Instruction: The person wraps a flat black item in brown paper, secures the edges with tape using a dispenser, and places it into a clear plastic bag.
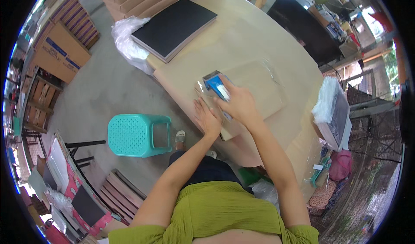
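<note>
A flat package wrapped in brown paper (253,86) lies on the paper-covered table, with shiny strips like clear tape at its far right and left ends. My right hand (241,102) is closed around a blue handheld tape dispenser (219,87), which rests over the package's left part. Beside it, my left hand (208,118) lies with fingers stretched out against the package's near left edge. The fingers point away from me and hold nothing. The underside of the dispenser and part of its grip are hidden by my right hand.
A stack of black sheets (175,27) sits at the table's far left corner beside crumpled clear plastic (129,43). A plastic-wrapped stack (333,114) stands at the right edge. A turquoise stool (134,135) is on the floor to the left, with cardboard boxes (58,56) beyond.
</note>
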Demonstrator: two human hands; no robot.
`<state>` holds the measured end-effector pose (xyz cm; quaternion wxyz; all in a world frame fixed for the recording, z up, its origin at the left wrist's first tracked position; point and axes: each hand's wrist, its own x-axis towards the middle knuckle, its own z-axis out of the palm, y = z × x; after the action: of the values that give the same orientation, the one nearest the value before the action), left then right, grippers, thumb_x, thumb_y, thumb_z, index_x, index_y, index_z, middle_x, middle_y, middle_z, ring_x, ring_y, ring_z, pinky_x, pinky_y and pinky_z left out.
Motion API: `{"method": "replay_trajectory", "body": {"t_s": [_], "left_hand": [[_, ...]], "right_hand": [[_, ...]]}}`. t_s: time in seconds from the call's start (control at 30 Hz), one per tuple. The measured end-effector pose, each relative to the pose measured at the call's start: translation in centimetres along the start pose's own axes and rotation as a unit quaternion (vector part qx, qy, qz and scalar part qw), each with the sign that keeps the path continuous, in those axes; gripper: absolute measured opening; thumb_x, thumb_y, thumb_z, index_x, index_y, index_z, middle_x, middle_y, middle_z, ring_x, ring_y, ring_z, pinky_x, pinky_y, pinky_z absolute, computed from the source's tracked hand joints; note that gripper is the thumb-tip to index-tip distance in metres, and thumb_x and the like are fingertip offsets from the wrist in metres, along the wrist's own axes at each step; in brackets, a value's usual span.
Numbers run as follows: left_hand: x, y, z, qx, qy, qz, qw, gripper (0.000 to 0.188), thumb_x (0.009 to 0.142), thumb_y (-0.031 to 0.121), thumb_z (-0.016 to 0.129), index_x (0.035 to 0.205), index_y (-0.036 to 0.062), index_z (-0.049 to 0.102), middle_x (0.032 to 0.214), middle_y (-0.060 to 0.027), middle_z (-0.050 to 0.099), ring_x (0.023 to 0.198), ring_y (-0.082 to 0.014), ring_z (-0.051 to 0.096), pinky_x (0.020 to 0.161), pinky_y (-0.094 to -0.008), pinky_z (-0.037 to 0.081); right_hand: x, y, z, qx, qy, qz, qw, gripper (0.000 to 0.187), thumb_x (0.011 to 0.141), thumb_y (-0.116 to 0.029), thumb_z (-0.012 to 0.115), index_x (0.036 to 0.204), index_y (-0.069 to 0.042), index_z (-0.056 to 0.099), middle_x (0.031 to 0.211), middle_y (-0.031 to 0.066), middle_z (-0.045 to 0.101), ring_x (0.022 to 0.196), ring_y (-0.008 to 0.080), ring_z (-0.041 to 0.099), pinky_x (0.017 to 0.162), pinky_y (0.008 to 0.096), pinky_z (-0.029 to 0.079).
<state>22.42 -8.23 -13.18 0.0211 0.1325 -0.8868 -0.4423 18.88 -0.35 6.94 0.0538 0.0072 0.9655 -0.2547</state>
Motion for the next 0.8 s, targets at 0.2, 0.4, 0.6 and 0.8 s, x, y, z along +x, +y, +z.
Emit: {"method": "replay_trajectory", "body": {"t_s": [0.2, 0.4, 0.6, 0.8], "left_hand": [[-0.1, 0.8, 0.0, -0.015, -0.030, 0.001, 0.999, 0.069, 0.098, 0.023, 0.041, 0.158, 0.0041, 0.013, 0.163, -0.0256, 0.007, 0.150, -0.0421, 0.012, 0.113, -0.0688, 0.015], [0.6, -0.8, -0.7, -0.070, -0.037, -0.030, 0.996, 0.071, 0.097, 0.027, 0.046, 0.159, 0.0115, 0.015, 0.163, -0.0257, 0.003, 0.151, -0.0433, 0.009, 0.111, -0.0708, 0.017], [1.3, -2.1, -1.7, -0.139, -0.056, -0.052, 0.987, 0.069, 0.089, 0.033, 0.063, 0.153, 0.0301, 0.037, 0.164, -0.0246, 0.001, 0.151, -0.0434, 0.007, 0.111, -0.0700, 0.018], [2.5, -4.2, -1.5, -0.232, -0.066, -0.097, 0.966, 0.072, 0.082, 0.035, 0.074, 0.148, 0.0402, 0.044, 0.165, -0.0216, -0.001, 0.152, -0.0396, 0.005, 0.113, -0.0664, 0.017]], "right_hand": [[8.5, 2.5, 6.1, -0.107, -0.042, -0.025, 0.993, 0.066, 0.070, -0.037, 0.073, 0.129, -0.008, 0.063, 0.100, 0.0238, 0.071, 0.094, 0.0395, 0.069, 0.085, 0.0455, 0.055], [10.3, -1.3, 3.6, -0.216, -0.242, -0.027, 0.945, 0.057, 0.066, -0.038, 0.074, 0.112, -0.004, 0.072, 0.104, 0.0227, 0.071, 0.097, 0.0382, 0.069, 0.087, 0.0438, 0.055], [10.1, -1.1, 2.5, -0.229, -0.320, 0.033, 0.919, 0.065, 0.063, -0.039, 0.076, 0.122, -0.011, 0.070, 0.105, 0.0217, 0.071, 0.095, 0.0369, 0.070, 0.085, 0.0429, 0.055], [6.3, -1.6, 1.2, -0.260, -0.330, 0.012, 0.907, 0.067, 0.065, -0.042, 0.077, 0.126, -0.016, 0.068, 0.102, 0.0209, 0.072, 0.093, 0.0365, 0.070, 0.084, 0.0432, 0.055]]}}
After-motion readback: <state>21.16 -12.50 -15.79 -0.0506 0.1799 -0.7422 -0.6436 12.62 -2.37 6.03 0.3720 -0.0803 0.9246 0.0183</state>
